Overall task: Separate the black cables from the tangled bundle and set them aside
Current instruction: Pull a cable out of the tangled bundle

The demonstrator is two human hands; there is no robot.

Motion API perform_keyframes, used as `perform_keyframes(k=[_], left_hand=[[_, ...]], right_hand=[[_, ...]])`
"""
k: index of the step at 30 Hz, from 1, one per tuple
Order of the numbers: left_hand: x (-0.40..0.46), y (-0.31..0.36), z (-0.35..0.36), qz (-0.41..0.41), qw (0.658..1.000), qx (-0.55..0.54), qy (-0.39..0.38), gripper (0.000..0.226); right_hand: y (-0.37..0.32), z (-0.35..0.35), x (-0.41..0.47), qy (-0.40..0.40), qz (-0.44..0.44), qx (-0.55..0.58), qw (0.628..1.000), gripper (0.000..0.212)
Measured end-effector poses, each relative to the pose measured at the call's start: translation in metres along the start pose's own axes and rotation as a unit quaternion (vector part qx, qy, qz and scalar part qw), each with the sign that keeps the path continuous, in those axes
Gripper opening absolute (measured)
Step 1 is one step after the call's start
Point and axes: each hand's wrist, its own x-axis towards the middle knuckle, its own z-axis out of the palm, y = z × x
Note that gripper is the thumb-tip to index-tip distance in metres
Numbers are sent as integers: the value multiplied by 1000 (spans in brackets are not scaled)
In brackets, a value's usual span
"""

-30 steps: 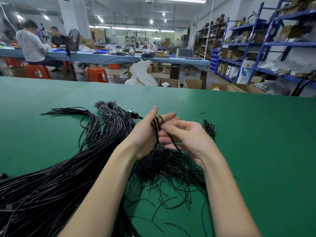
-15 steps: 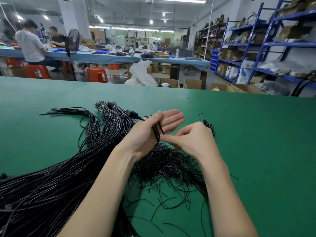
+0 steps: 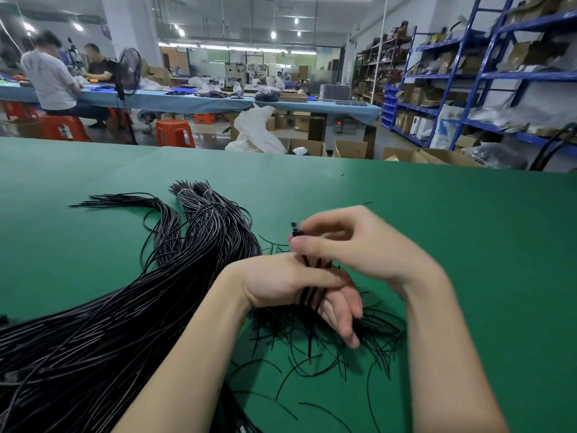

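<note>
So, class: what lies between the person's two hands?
In the head view, a few black cables run from the right hand down into the left hand.

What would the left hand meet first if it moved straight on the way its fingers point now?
Probably the loose tangle of thin black cable ends lying on the green table just past the left hand; depth is unclear.

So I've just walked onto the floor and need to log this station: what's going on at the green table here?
A person is sorting black cables by hand. The left hand grips a few thin cables above a loose tangle, while the right hand pinches their upper ends near a small black connector. A large bundle lies to the left on the green table.
</note>
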Motion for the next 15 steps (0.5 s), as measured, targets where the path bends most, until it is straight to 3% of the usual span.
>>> perform_keyframes(k=[2, 7, 11, 14, 15], left_hand=[[-2, 2, 1, -9, 1000, 28, -3, 38], [-6, 5, -2, 9, 1000, 11, 28, 39], [-7, 5, -2, 30, 999, 22, 9, 36], [-13, 3, -5, 41, 999, 13, -13, 43], [-14, 2, -6, 48, 999, 7, -23, 44]], right_hand=[[6, 11, 6, -8, -1, 21, 1000, 19], [21, 10, 6, 57, -19, 85, 995, 37], [27, 14, 8, 23, -7, 121, 992, 40], [37, 9, 1, -55, -3, 234, 971, 27], [41, 5, -3, -82, 4, 266, 960, 38]])
